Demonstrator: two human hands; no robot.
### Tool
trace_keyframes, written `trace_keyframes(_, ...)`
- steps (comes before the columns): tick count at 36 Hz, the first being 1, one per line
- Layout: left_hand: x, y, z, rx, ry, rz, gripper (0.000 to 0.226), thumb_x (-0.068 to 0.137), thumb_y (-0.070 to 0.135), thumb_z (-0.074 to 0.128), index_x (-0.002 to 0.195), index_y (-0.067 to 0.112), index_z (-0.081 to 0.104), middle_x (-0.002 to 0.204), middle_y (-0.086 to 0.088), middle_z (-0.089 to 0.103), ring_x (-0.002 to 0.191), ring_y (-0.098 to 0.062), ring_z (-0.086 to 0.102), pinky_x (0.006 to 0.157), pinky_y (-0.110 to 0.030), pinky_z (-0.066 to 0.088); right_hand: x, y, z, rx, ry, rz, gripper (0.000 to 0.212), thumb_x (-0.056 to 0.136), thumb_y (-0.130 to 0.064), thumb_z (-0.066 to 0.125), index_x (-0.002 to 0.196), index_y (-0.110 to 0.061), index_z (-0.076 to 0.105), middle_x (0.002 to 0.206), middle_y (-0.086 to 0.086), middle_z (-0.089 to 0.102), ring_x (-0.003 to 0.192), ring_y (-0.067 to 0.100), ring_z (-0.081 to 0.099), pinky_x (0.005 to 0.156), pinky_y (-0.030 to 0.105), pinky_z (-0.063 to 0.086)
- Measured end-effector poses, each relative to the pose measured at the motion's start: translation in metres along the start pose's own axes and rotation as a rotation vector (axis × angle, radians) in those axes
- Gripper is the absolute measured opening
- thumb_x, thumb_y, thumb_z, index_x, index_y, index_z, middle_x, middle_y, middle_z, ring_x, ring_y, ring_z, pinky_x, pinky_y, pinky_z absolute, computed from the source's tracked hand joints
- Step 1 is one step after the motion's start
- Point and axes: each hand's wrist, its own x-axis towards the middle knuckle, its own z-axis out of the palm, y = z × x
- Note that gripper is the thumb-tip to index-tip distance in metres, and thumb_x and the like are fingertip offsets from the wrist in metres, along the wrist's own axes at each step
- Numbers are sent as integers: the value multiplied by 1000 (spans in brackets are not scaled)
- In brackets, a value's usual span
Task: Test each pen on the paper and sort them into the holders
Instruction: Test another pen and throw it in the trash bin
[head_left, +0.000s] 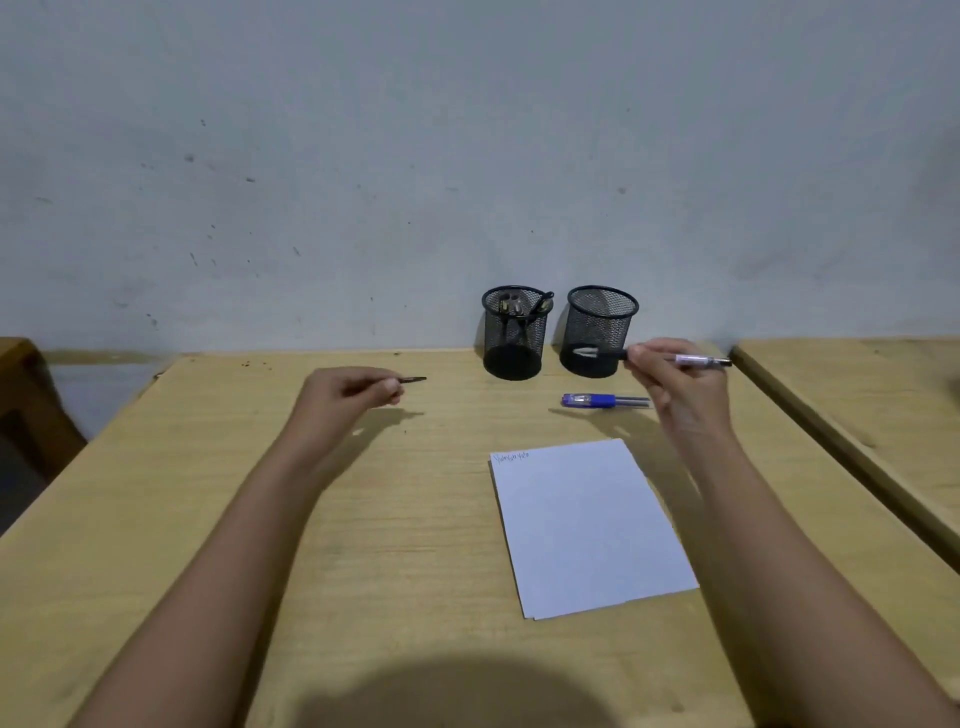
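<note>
Both hands up over the wooden surface (395, 519) rn. Right hand (675, 384) is pinched on a pen (698, 359) w/ a pale barrel, held sideways, dark tip poking out left toward the right holder (600, 330). Left hand (348, 397) is closed on a small dark piece (413, 380), prob the cap but too blurry to say for sure. Two black mesh holders sit at the back by the wall (467, 156): left holder (514, 332) already has a few pens in it, right one has smth white at the bottom. A blue pen (605, 400) lies flat just in front of the right holder. Paper (587, 525) is nearer the person, w/ a bit of scribble (511, 457) at its top left corner.
</note>
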Motion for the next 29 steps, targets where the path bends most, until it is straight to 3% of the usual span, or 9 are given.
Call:
trace_keyframes(4,0,-6,38,16,-50,-22,7,81,13,69,86,15,74,82,3,72,75,-1,64,67,-13,46,-3,15,19,-77,-27,92,20,82,3,61,69,-10,54,56,-2,60,54,11,60,57,16,51)
trace_keyframes(7,-1,-10,53,170,-110,21,8,83,19,68,89,18,74,91,3,70,86,-6,63,75,-18,45,-6,20,26,-164,-121,153,15,87,2,53,77,-7,60,70,8,61,56,11,62,59,17,54)
trace_keyframes(10,0,-13,60,276,-139,57,8,82,21,68,89,21,73,94,1,65,90,-10,59,80,-20,45,-11,23,32,-172,-195,219,16,91,1,49,90,3,64,87,16,67,72,16,67,71,19,56)
trace_keyframes(13,-1,-14,64,322,-149,81,11,83,18,68,93,19,72,96,-3,64,90,-12,57,78,-17,43,-20,28,39,-96,-211,270,16,86,4,56,98,15,60,83,20,64,67,16,65,65,19,55)
trace_keyframes(18,-2,-15,67,382,-148,110,28,85,11,64,113,12,64,110,-7,58,96,-10,54,78,-5,40,-28,40,47,-284,-210,167,17,73,11,68,88,8,60,74,14,61,56,6,58,57,17,48)
trace_keyframes(21,-8,-12,71,414,-112,128,33,89,14,58,121,10,58,120,-4,52,112,-15,51,93,-18,42,-31,45,52,-391,-216,83,17,73,8,69,77,-4,57,68,12,58,48,4,51,48,15,43)
trace_keyframes(23,-18,-8,74,404,-105,150,32,91,18,54,122,10,57,121,-1,53,112,-13,51,95,-23,42,-33,51,51,-397,-223,56,20,74,8,68,73,-6,54,62,10,54,45,4,49,45,15,41)
trace_keyframes(25,-30,-5,77,420,-151,159,34,93,23,51,125,13,56,122,2,55,109,-9,52,92,-17,40,-36,57,50,-407,-209,47,20,74,5,70,73,-2,52,61,10,53,47,7,49,46,16,42)
trace_keyframes(29,-50,-7,86,528,-307,172,40,95,40,43,129,19,50,131,4,53,124,-13,46,98,-26,38,-36,65,45,-454,-182,90,22,72,2,68,70,4,46,65,14,52,61,24,51,61,34,47)
